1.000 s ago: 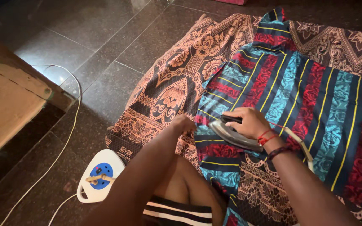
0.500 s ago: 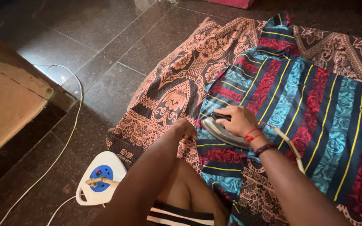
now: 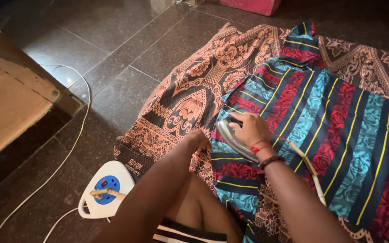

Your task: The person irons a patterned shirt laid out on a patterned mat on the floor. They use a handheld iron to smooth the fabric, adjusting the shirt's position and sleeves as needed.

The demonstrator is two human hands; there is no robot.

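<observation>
Now ironing: right hand [image 3: 251, 130] clasped round iron [image 3: 231, 138] on striped cloth [image 3: 325, 130]; left hand [image 3: 199, 138] beside iron, pressing cloth edge, grip unclear. Next, probably gliding across stripes.

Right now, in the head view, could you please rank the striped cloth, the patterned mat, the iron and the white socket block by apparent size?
1. Patterned mat, though partly covered.
2. Striped cloth, close behind it.
3 and 4. White socket block and iron: unsure, since the right hand hides much of the iron.
</observation>
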